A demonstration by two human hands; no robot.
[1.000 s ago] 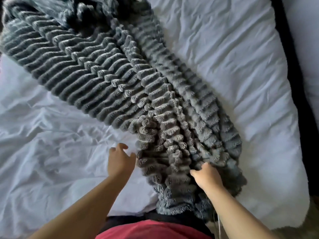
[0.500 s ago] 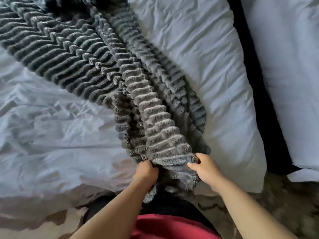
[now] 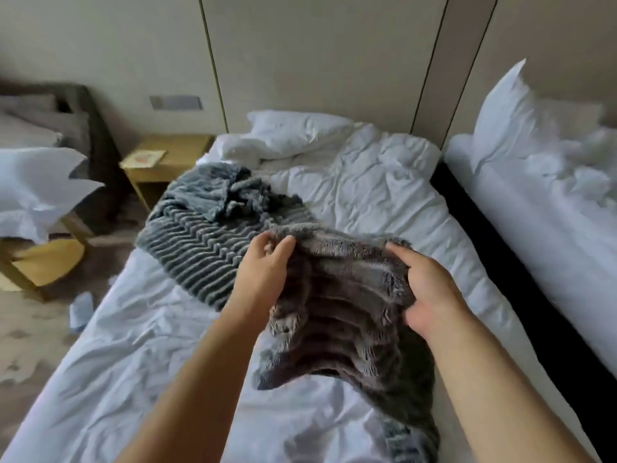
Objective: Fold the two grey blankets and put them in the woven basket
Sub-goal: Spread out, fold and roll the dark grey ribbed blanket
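Your left fingers (image 3: pixel 283 245) curl over the fuzzy top edge of the grey blanket (image 3: pixel 340 295) and pinch it. Your right fingers (image 3: pixel 399 253) close round the same edge further right, with fabric bunched against the palm. So your left hand (image 3: pixel 263 265) and right hand (image 3: pixel 430 295) both grip it, held up above the near half of the bed (image 3: pixel 384 195).

Between the hands the cloth sags. Below them it hangs in a narrow ribbed swag toward the near right. The rest trails away to the far left and lies spread on the sheet (image 3: pixel 133 362), ending in a crumpled heap (image 3: pixel 230 192). Whether that heap is the second blanket can't be told from here.

You look to be at the very start of the first fold, with an edge in hand but nothing squared up yet. Next, work your hands apart along that edge to its corners and shake the blanket flat. It looks thick, plush and limp, so expect it to slump. The woven basket isn't in view.
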